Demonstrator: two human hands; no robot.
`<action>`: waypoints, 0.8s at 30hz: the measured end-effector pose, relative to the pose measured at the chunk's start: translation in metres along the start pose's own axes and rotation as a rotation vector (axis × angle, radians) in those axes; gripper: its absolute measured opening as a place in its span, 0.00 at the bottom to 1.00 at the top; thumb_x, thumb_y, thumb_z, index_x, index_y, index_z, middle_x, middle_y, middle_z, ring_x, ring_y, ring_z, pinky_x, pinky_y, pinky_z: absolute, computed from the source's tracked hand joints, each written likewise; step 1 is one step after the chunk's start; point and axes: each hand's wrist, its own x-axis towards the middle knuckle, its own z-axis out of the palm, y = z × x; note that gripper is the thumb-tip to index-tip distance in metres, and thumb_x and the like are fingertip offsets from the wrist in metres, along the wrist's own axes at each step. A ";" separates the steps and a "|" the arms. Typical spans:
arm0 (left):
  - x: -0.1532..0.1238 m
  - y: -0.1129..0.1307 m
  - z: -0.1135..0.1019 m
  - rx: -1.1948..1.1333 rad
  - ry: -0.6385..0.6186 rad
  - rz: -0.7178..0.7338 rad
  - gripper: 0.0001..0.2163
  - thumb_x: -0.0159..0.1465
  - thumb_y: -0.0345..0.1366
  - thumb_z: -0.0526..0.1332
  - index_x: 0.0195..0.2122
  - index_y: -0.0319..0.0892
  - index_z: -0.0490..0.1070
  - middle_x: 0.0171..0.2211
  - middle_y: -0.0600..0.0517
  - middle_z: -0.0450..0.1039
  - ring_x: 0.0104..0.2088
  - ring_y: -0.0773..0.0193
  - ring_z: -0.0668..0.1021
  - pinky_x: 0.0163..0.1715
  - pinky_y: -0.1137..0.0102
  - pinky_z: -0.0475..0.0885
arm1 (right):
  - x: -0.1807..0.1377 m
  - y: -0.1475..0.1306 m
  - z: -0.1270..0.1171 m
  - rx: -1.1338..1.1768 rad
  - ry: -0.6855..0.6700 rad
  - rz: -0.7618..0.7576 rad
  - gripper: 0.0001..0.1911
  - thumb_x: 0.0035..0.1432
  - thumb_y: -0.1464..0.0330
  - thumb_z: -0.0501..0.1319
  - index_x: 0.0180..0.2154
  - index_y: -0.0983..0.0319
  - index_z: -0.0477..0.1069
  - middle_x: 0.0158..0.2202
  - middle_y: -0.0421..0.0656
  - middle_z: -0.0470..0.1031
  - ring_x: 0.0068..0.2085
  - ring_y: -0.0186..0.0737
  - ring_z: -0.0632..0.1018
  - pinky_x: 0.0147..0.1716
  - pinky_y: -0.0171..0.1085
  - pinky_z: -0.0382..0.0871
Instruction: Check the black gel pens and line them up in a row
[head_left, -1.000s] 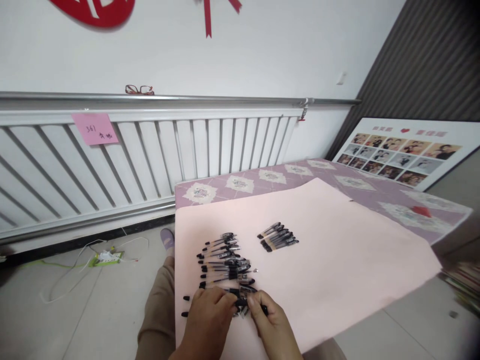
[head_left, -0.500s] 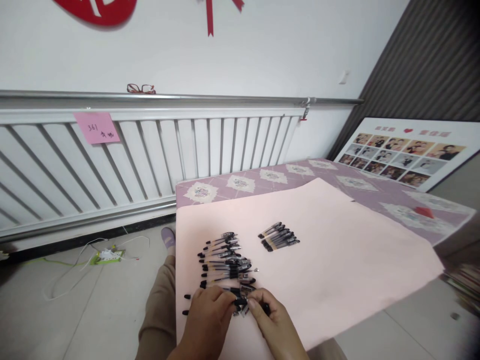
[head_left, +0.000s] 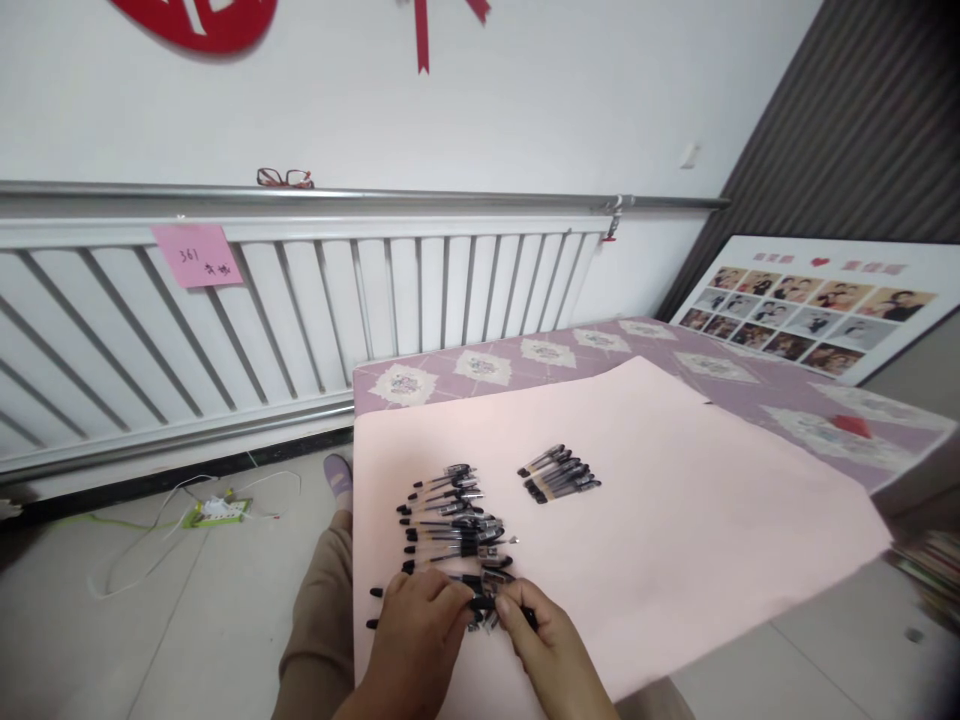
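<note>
My left hand [head_left: 418, 628] and my right hand [head_left: 546, 646] meet at the near edge of a pink paper sheet [head_left: 675, 520]. Both pinch a black pen [head_left: 487, 603] between their fingertips. Just beyond them lies a loose pile of black pens [head_left: 450, 520], fanned out with caps to the left. A smaller tidy bundle of pens [head_left: 559, 475] lies farther right on the sheet. Two loose black caps [head_left: 373, 608] sit by my left hand.
The sheet covers a table with a purple patterned cloth [head_left: 750, 375]. A white radiator [head_left: 300, 300] with a pink note [head_left: 196, 255] lines the wall; glasses [head_left: 283, 179] rest on its rail. A photo board [head_left: 817, 300] leans at the right. Cables [head_left: 187, 520] lie on the floor.
The hands have stayed together on the pen with only small finger movement. The view has drifted slightly.
</note>
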 end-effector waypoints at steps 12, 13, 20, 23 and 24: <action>-0.001 -0.001 -0.001 -0.005 -0.030 -0.012 0.08 0.61 0.30 0.55 0.38 0.48 0.71 0.32 0.52 0.70 0.34 0.60 0.72 0.35 0.65 0.64 | 0.002 0.006 -0.004 -0.013 -0.026 -0.006 0.14 0.54 0.58 0.56 0.24 0.60 0.67 0.23 0.37 0.65 0.28 0.37 0.66 0.31 0.34 0.61; -0.001 -0.001 -0.001 -0.003 -0.032 -0.015 0.08 0.61 0.30 0.55 0.38 0.48 0.71 0.32 0.52 0.71 0.34 0.60 0.72 0.35 0.65 0.64 | 0.002 0.006 -0.004 -0.009 -0.037 -0.015 0.12 0.54 0.59 0.57 0.25 0.60 0.68 0.24 0.37 0.67 0.30 0.37 0.67 0.32 0.34 0.61; 0.000 -0.005 0.001 -0.010 -0.046 0.020 0.08 0.61 0.30 0.55 0.39 0.48 0.70 0.33 0.52 0.71 0.35 0.60 0.73 0.34 0.65 0.64 | 0.002 0.004 -0.003 0.027 -0.029 0.001 0.10 0.51 0.60 0.60 0.28 0.60 0.69 0.25 0.37 0.66 0.30 0.37 0.67 0.32 0.33 0.61; 0.000 -0.003 -0.001 -0.007 -0.046 -0.011 0.09 0.61 0.30 0.54 0.38 0.47 0.71 0.32 0.52 0.72 0.34 0.60 0.73 0.35 0.65 0.65 | 0.002 0.002 -0.004 0.040 -0.001 0.016 0.12 0.52 0.59 0.59 0.25 0.60 0.68 0.23 0.36 0.65 0.27 0.35 0.65 0.29 0.32 0.60; 0.000 -0.002 -0.002 -0.011 -0.051 -0.028 0.09 0.60 0.29 0.54 0.38 0.47 0.71 0.33 0.51 0.72 0.34 0.60 0.73 0.35 0.64 0.65 | 0.001 0.001 -0.005 0.058 0.010 0.024 0.11 0.51 0.59 0.59 0.27 0.60 0.69 0.23 0.36 0.65 0.26 0.34 0.64 0.27 0.32 0.59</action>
